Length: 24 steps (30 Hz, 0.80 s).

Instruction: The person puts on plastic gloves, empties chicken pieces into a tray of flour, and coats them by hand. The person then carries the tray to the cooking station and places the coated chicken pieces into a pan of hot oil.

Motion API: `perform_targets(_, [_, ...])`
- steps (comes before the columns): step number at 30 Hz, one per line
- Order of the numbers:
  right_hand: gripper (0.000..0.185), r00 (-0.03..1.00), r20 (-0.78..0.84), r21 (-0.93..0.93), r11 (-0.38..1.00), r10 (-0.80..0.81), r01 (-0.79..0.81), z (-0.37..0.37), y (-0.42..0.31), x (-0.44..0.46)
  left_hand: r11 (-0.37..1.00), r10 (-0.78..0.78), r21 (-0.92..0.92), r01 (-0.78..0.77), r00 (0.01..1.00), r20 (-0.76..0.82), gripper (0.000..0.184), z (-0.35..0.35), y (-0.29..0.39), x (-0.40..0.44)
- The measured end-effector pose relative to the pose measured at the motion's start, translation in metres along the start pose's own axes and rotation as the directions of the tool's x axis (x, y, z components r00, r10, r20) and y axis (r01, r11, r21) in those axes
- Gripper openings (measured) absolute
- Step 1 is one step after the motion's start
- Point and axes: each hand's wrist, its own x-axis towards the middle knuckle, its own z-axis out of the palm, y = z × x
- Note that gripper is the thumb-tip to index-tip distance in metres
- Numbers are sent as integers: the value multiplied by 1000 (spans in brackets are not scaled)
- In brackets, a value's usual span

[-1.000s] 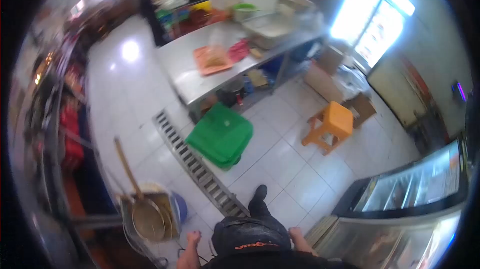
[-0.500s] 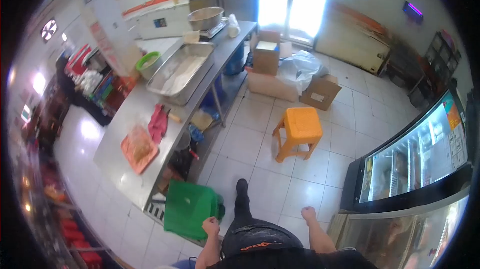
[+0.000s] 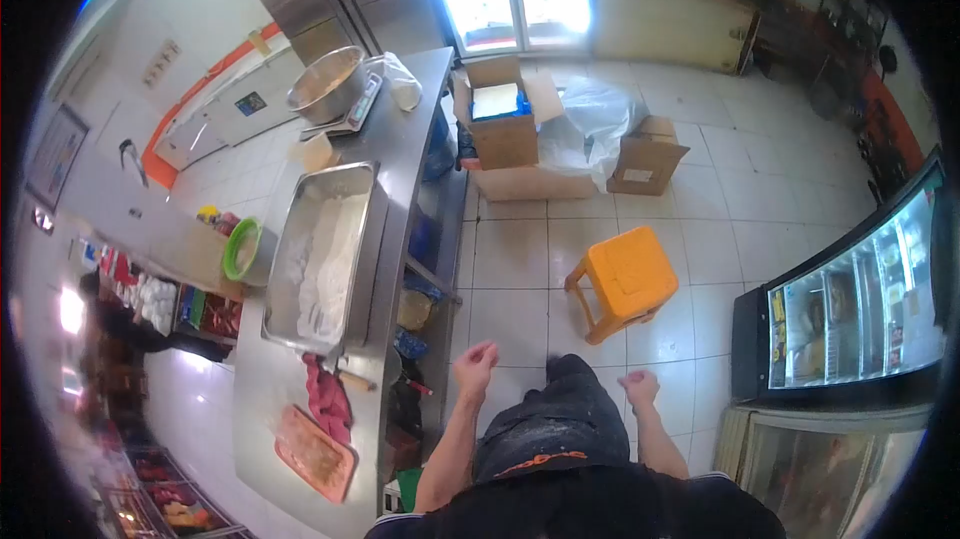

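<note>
My left hand [image 3: 475, 369] is raised in front of me beside the steel table [image 3: 255, 419], its fingers curled together with nothing in them. Past my other leg, my right hand [image 3: 640, 389] hangs over the tiled floor, closed loosely and holding nothing. The orange stool [image 3: 630, 274] stands just ahead of it, not touched. On the table to my left lie an orange-pink tray [image 3: 316, 454], a dark red cloth [image 3: 328, 394] and a wooden-handled tool [image 3: 357, 381]. Behind them is a deep steel pan [image 3: 330, 249] with white flour-like powder.
Farther along the table are a green-rimmed tub [image 3: 243, 249] and a steel bowl [image 3: 328, 87] on a scale. Open cardboard boxes [image 3: 505, 144] and a plastic bag [image 3: 605, 119] lie on the floor ahead. A glass-door fridge [image 3: 850, 294] flanks my right; another person [image 3: 135, 329] is far left.
I have walked forward alongside the table, so the pan and stool are closer. My left hand has risen; the green container by it has mostly left view.
</note>
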Motion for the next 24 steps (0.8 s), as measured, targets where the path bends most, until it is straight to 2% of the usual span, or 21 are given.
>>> perform_targets(2, [41,999,-21,-14,999,-47,47,12,-64,40,993,7,-117,3,996,88,31,33,45,52])
perform_targets(4, [37,999,25,316,948,22,-29,25,-140,75,961,-30,-267,71,988,152,34,67,88,100])
perform_targets(5, [35,998,64,378,926,-16,-10,37,-170,97,962,-39,-261,80,987,158,34,78,99,125])
perform_targets(6, [32,993,97,442,897,-62,13,49,-202,125,937,-42,-333,104,982,187,36,91,112,155])
perform_targets(7, [30,984,160,536,844,-74,-24,64,-230,155,906,-47,-402,131,976,213,39,103,126,178])
perform_targets(8, [28,970,229,616,784,-86,-76,77,-253,176,907,-63,-396,145,975,213,39,112,140,192])
perform_targets(9, [28,969,233,614,785,-77,-85,87,-282,189,895,-76,-409,179,964,256,41,121,158,208])
perform_targets(11, [29,899,422,773,564,-117,-290,111,-359,225,889,-57,-417,189,949,309,44,146,196,258])
perform_targets(13, [57,821,569,560,712,41,-424,137,-439,248,940,31,-337,46,975,218,47,164,212,286])
perform_targets(14, [64,672,729,383,735,131,-559,148,-487,254,944,7,-322,72,972,237,47,164,203,293])
perform_targets(15, [68,531,833,315,658,153,-684,156,-540,247,965,260,-91,-245,935,242,53,163,182,304])
perform_targets(16, [61,532,760,603,708,-372,-366,210,-562,248,824,499,119,-554,808,312,59,169,166,326])
perform_targets(17, [53,383,473,880,446,-793,-163,263,-585,249,733,515,317,-602,795,321,62,182,182,345])
perform_targets(18, [49,455,620,675,730,-639,106,169,-698,220,597,530,509,-620,781,331,65,195,198,364])
perform_targets(19, [54,304,299,439,413,-905,798,166,-733,228,438,545,665,-605,767,340,68,208,216,382])
perform_targets(20, [56,258,255,663,362,-932,655,143,-773,233,546,462,623,-560,822,333,70,210,230,408])
perform_targets(21, [59,221,201,841,284,-954,460,129,-800,239,814,321,384,-436,889,328,71,211,243,434])
perform_targets(22, [59,244,185,844,281,-952,457,139,-812,258,985,165,-9,-172,928,335,73,211,259,460])
perform_targets(23, [61,186,2,720,131,-982,682,146,-824,281,894,51,-426,136,916,399,75,210,277,483])
perform_targets(24, [65,97,-140,527,9,-985,850,152,-830,296,633,-39,-667,392,877,478,77,201,301,506])
